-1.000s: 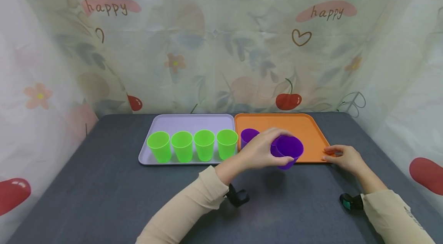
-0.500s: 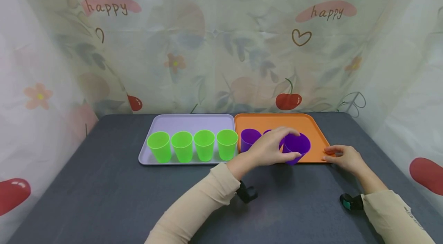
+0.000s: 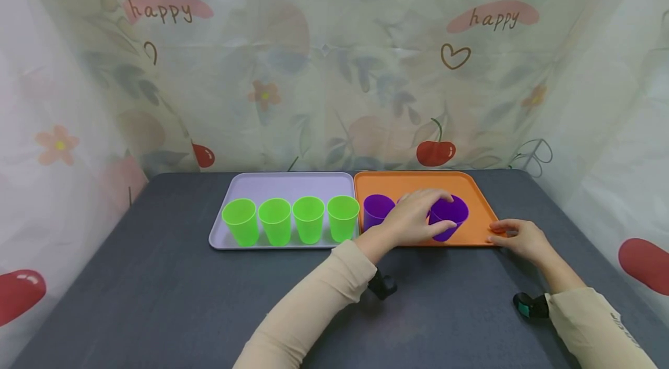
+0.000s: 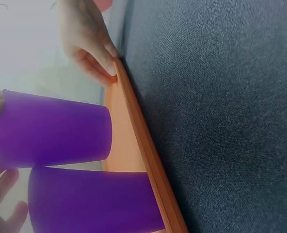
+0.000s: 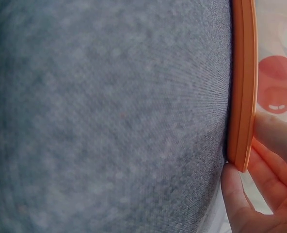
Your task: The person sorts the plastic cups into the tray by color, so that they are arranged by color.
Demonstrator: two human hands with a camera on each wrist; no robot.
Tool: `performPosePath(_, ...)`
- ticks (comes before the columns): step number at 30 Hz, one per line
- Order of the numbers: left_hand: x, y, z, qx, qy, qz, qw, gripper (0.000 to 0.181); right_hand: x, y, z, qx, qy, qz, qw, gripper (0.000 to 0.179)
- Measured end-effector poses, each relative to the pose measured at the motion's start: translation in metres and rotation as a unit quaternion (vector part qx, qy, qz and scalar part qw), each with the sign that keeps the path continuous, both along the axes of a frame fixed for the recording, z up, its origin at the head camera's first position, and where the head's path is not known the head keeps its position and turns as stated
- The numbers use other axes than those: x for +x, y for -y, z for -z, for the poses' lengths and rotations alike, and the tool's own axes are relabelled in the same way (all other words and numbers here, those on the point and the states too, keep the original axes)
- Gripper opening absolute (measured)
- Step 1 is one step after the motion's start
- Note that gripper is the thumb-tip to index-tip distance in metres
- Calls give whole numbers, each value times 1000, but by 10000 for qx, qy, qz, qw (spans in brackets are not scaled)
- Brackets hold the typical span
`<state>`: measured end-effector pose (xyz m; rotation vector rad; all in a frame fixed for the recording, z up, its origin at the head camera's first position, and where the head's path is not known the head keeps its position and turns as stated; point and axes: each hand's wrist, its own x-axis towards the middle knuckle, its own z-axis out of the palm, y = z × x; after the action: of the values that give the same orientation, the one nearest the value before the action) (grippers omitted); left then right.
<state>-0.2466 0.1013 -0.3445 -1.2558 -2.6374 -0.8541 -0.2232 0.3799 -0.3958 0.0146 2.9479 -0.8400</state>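
In the head view my left hand (image 3: 413, 218) grips a purple cup (image 3: 450, 217) near its rim, thumb on the near side and fingers across the far side. The cup is upright, close over the orange tray (image 3: 473, 194). In the left wrist view this cup (image 4: 54, 131) is beside another purple cup (image 4: 95, 201), which is mostly hidden by my hand in the head view. A further purple cup (image 3: 378, 210) stands at the tray's left end. My right hand (image 3: 525, 238) pinches the tray's near right corner; the right wrist view shows thumb and fingers at its rim (image 5: 243, 97).
Left of the orange tray, edge to edge, lies a lilac tray (image 3: 292, 183) with a row of several green cups (image 3: 309, 221). Both trays rest on a dark grey tabletop (image 3: 183, 299). A patterned curtain (image 3: 324, 96) hangs behind and at both sides.
My left hand has carried the purple cup rightward and a little farther back, from the tray's near edge to over the tray. My right hand has stayed at the corner.
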Motion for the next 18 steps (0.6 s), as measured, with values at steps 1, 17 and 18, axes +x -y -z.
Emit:
performPosePath(1, -1, -1, 0, -46, 9, -24, 10000, 44, 0, 0, 0, 3, 3, 8, 10000, 53)
performPosePath(17, -4, -18, 5, -749, -140, -433, 9961, 47, 1, 1, -1, -1, -30, -18, 10000, 52)
performPosePath(18, -5, -18, 6, -776, -155, -448, 9959, 47, 1, 1, -1, -10, -13, -21, 10000, 52)
